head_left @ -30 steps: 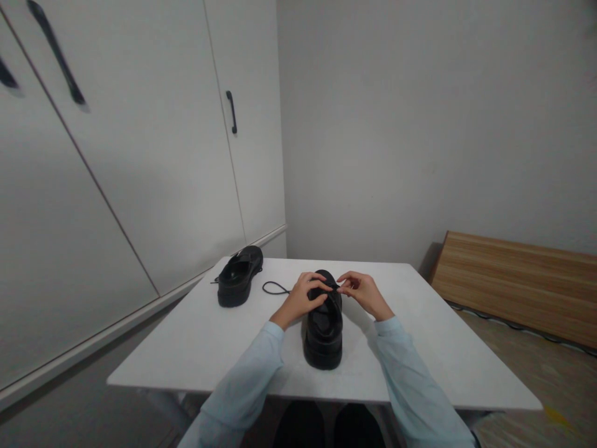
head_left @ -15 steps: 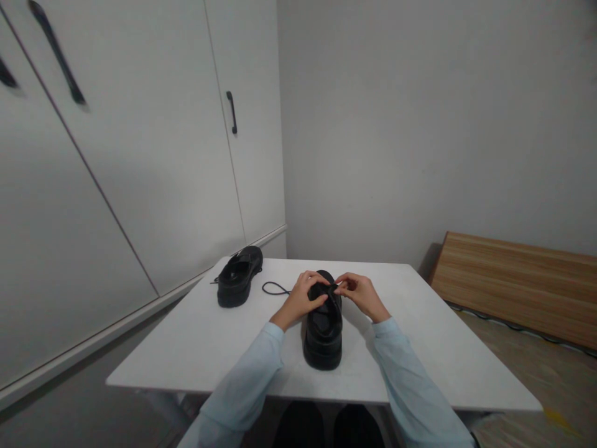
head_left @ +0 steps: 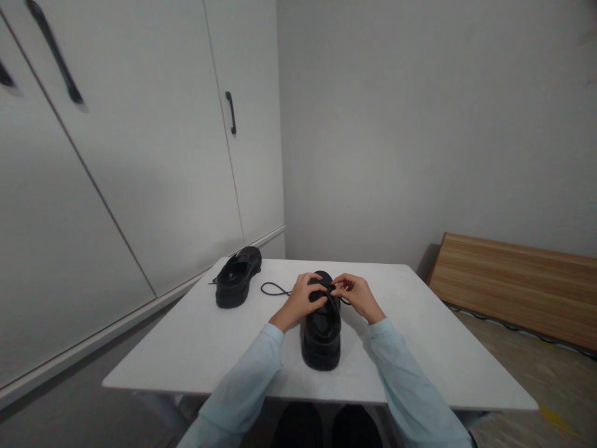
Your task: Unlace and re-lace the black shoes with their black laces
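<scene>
A black shoe (head_left: 321, 348) sits on the white table in front of me, heel toward me and toe pointing away. My left hand (head_left: 303, 298) grips its upper from the left, thumb and fingers closed about the lacing area. At the right side of that opening, my right hand (head_left: 357, 295) pinches the black shoelace with thumb and forefinger. The fingers partly cover the eyelets and the pinched bit of lace. A loop of shoelace (head_left: 274, 289) lies on the table left of the shoe, running under my left hand.
A second black shoe (head_left: 233, 286) stands at the back left of the white table (head_left: 196, 354), its lace sticking out to the left. White cabinets (head_left: 140, 155) flank the table on the left. A wooden panel (head_left: 508, 283) leans by the wall at right.
My right fingers have shifted slightly on the lace, and a short stretch of lace now shows below the right hand. The left hand stays on the shoe.
</scene>
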Demonstrator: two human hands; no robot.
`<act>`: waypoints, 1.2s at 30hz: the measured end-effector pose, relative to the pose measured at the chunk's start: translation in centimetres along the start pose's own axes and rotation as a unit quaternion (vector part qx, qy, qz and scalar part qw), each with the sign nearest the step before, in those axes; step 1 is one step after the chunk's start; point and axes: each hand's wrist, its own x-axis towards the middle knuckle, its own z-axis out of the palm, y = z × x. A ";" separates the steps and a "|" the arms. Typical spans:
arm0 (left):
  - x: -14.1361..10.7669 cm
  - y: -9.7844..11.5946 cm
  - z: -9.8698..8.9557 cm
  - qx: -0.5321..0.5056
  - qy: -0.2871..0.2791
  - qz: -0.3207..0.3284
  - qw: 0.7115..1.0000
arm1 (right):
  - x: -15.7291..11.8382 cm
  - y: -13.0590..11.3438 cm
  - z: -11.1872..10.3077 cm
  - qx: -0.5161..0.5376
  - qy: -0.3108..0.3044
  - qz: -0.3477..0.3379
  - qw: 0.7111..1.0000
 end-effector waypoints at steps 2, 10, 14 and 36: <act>0.0 -0.1 0.1 0.000 -0.007 -0.009 1.000 | 0.0 0.1 0.0 -0.002 -0.004 -0.001 1.000; 0.1 0.1 0.4 0.011 -0.028 -0.037 0.999 | 0.1 -0.1 -0.4 0.012 -0.049 0.021 0.998; 0.2 0.4 0.5 0.013 -0.018 -0.032 0.999 | 0.0 -0.1 -0.6 0.002 -0.063 0.012 0.998; 0.3 1.1 -0.5 -0.220 0.166 -0.039 0.960 | -0.6 -0.4 -0.3 0.007 -0.148 -0.004 0.989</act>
